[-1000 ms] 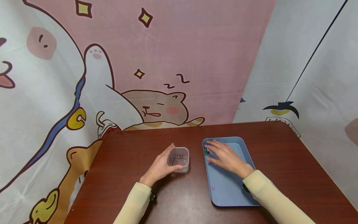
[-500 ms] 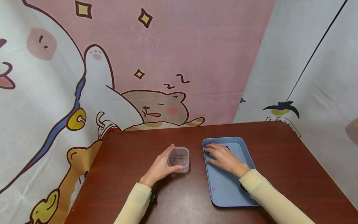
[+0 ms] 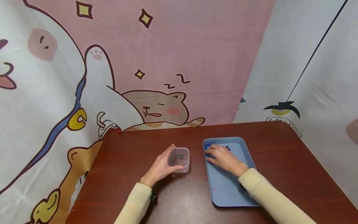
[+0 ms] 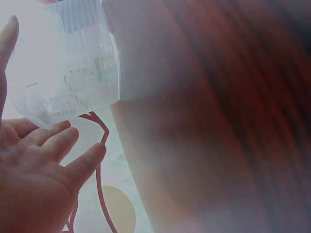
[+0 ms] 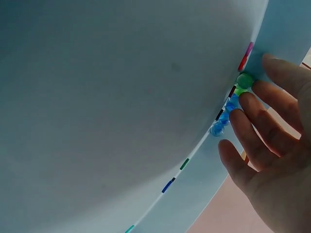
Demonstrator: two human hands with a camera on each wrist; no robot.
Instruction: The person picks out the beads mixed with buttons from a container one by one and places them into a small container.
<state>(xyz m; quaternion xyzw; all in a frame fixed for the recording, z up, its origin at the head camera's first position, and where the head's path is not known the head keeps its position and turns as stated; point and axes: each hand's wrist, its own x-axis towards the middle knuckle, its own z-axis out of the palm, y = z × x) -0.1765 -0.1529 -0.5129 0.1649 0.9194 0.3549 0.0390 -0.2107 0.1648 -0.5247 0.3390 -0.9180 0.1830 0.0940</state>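
Observation:
My left hand (image 3: 160,168) holds a small clear plastic container (image 3: 184,169), its thumb along the near side and its fingers at the far left. A couple of greenish glass marbles (image 3: 180,157) lie in the container. Over the far left corner of the blue tray (image 3: 229,193) is my right hand (image 3: 225,158), fingers loosely bent. In the right wrist view its fingertips are beside a green marble (image 5: 245,80) and a row of blue marbles (image 5: 223,116) along the tray wall; no marble is plainly pinched. The left wrist view shows the container's glare-washed side (image 4: 87,73).
Flat coloured discs lie in the tray: dark ones (image 3: 227,148), a teal one (image 3: 238,146) and a pink one (image 3: 213,188). The brown table (image 3: 134,143) runs back to a cartoon-printed cloth (image 3: 212,62).
My right hand has shifted slightly back toward me and its fingers have bent more, uncovering blue marbles in the corner and dark discs behind it. The left hand and container stay put.

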